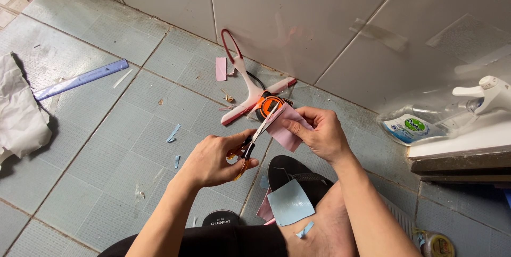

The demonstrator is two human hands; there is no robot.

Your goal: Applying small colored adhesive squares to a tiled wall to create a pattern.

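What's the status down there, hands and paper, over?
Left hand working orange-handled scissors, blades open on the pink paper. Right hand pinching that paper. Tape measure and squeegee lie just beyond on the floor.

I note a clear plastic spray bottle point(452, 113) lying on its side against the wall, white trigger head to its right. Its label point(410, 128), at the bottle's left end, is white and blue with a green patch. Below the bottle, at the frame's bottom edge, sits a small yellow-labelled container point(441, 244) (partly cropped).
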